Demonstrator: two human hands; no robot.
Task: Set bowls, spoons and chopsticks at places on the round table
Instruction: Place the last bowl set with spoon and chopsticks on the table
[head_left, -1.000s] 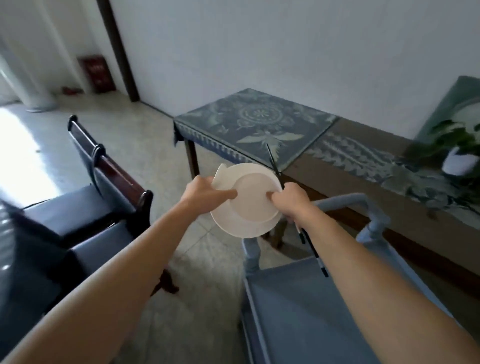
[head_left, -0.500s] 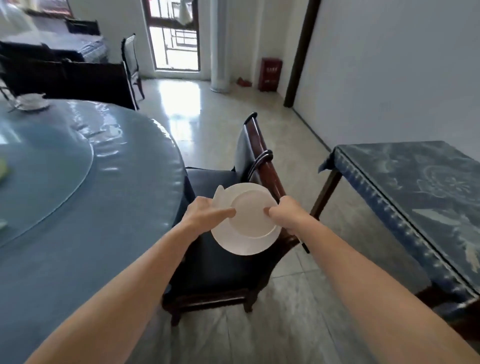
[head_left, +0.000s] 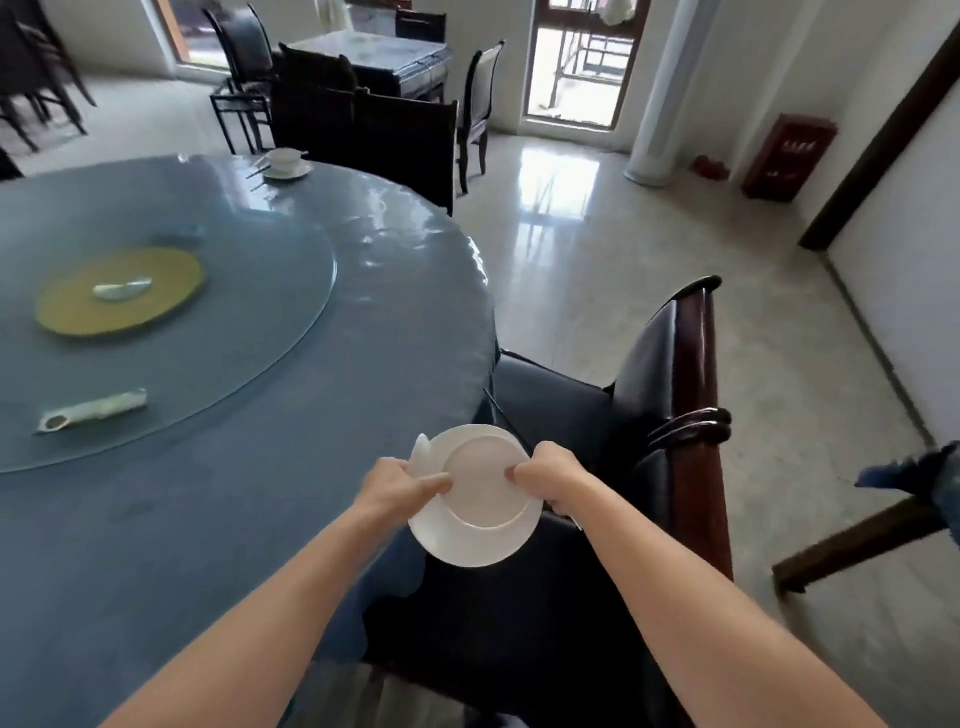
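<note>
Both my hands carry a white plate (head_left: 480, 519) with a white bowl on it, held over a dark chair seat at the round table's right edge. My left hand (head_left: 397, 483) grips the plate's left rim together with a white spoon (head_left: 422, 453). My right hand (head_left: 548, 480) grips the right rim, and black chopsticks (head_left: 503, 415) stick out beyond it. The round table (head_left: 249, 467) has a blue cloth under clear plastic. A set place with bowl, plate and chopsticks (head_left: 285, 163) lies at its far edge.
A dark wooden chair (head_left: 670, 415) stands against the table under my hands. A glass turntable (head_left: 291, 291) carries a yellow disc (head_left: 119, 291) and a wrapped packet (head_left: 93, 410). More chairs stand behind the table. A side table's corner (head_left: 914, 493) juts in at right.
My view has swung left from the side table and cart to the round table. My hands keep the same hold on the plate, now over the chair by the table's edge.
</note>
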